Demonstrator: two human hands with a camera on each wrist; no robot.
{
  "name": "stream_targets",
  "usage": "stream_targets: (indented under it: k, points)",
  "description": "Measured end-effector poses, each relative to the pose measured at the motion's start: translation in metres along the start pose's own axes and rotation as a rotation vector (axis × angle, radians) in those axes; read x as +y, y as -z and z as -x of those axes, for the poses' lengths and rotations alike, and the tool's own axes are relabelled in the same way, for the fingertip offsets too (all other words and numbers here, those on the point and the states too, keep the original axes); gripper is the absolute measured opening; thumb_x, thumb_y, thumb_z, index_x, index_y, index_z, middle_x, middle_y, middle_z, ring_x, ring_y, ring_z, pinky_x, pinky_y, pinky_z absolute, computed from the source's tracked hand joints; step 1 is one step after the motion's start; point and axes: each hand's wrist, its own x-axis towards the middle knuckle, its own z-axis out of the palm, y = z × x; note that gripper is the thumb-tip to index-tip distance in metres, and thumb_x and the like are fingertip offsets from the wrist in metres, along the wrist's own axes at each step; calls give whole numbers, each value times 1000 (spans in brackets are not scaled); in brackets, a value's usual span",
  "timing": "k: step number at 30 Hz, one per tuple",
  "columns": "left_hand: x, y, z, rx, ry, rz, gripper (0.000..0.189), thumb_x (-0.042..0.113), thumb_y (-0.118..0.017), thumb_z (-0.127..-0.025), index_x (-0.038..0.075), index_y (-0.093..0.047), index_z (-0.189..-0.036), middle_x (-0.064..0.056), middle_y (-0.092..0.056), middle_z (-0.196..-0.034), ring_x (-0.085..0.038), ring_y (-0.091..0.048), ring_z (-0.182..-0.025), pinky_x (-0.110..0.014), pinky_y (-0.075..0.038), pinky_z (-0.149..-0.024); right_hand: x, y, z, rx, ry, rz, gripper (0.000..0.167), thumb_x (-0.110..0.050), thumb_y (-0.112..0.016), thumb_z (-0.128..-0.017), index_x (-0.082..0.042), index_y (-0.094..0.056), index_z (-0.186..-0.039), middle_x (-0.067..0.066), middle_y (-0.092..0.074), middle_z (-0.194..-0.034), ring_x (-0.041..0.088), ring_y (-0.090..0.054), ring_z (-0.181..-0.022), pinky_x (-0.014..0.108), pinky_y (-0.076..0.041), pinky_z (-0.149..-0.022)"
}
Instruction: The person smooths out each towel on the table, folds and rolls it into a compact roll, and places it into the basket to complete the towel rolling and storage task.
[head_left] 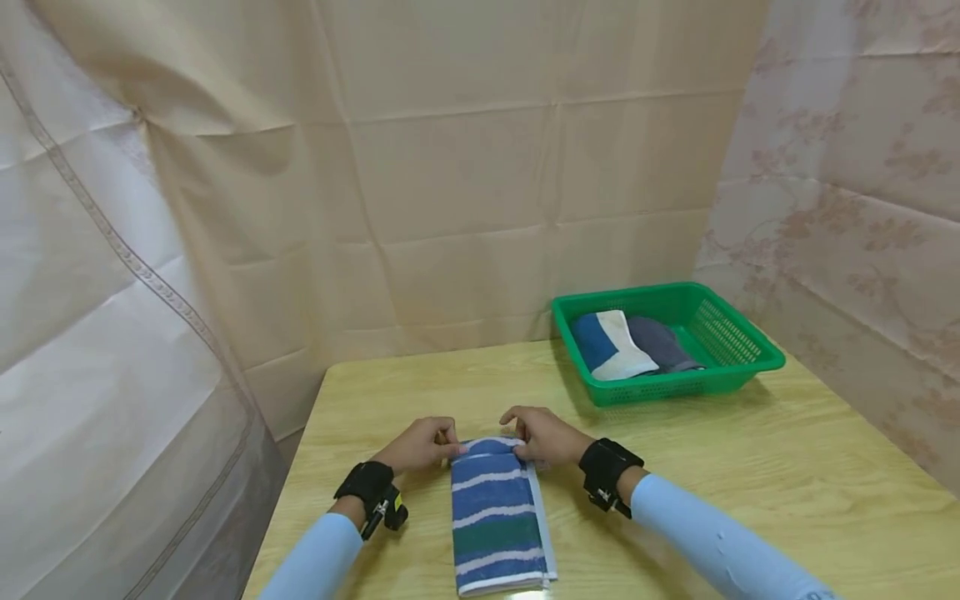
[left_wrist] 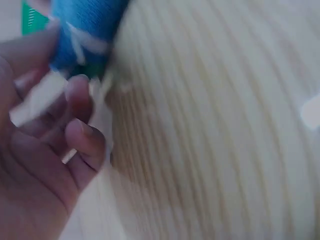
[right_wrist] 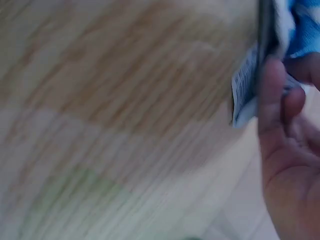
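A blue towel (head_left: 491,517) with white wavy stripes and a green band lies folded into a long strip on the table. Its far end is turned up toward me, and both hands are at that end. My left hand (head_left: 422,446) pinches the far left corner between thumb and fingers; the left wrist view shows the blue fabric (left_wrist: 90,30) at its fingertips. At the far right corner, my right hand (head_left: 547,435) pinches the cloth. A pale tag (right_wrist: 245,90) sticks out beside the right fingers in the right wrist view.
A green plastic basket (head_left: 750,367) stands at the back right of the wooden table (head_left: 675,492). Inside lie a blue and white folded cloth (head_left: 611,346) and a dark grey one (head_left: 660,343). Beige curtain (head_left: 450,183) hangs behind the table.
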Motion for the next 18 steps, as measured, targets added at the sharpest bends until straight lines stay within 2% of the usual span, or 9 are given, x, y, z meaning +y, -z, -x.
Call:
stream_targets:
  k: [2,5,8,10,14,18]
  points:
    - [-3,-2,-2,-5,49,49,20,30,-70,-100,11,-65,-100,-2,-66,-89,-19,-60,-71,-32,-50,-61,4,3,1,-10,-78,-54,24,-8,-76,-91,-2,-71,-114,-3,-62,-83,11,-55,-71,29,-49,-68]
    - [-3,-2,-3,-20,86,40,25,35,-71,-99,11,-70,-108,0,-66,-90,-18,-59,-73,-33,-48,-64,8,4,3,-19,-130,-91,11,-13,-79,-89,-7,-76,-98,-4,-65,-81,10,-56,-68,27,-48,-64]
    - [-2,-2,-3,-60,75,10,25,37,-70,-100,14,-74,-107,2,-67,-90,-17,-58,-74,-33,-48,-65,12,4,4,-24,-162,-161,10,-14,-81,-88,-10,-73,-93,-3,-64,-79,12,-56,-62,27,-48,-55]
    - [-2,-1,-3,-82,57,-3,23,35,-70,-100,13,-73,-107,2,-67,-90,-16,-58,-75,-34,-49,-66,13,4,4,-15,-161,-193,13,-12,-82,-87,-10,-70,-93,-2,-62,-80,12,-55,-63,26,-48,-55]
    - [0,0,-4,-90,20,-76,19,29,-74,-98,12,-67,-104,3,-63,-90,-13,-58,-77,-31,-50,-69,14,0,3,27,-78,-187,22,-3,-81,-83,-12,-63,-91,-2,-57,-79,12,-52,-70,27,-45,-62]
    - [5,1,-8,-19,-37,-133,21,16,-78,-92,11,-59,-98,0,-56,-86,-14,-52,-73,-28,-44,-63,13,-4,-1,124,71,-8,30,4,-78,-76,-18,-59,-83,-4,-51,-79,10,-46,-72,26,-39,-64]
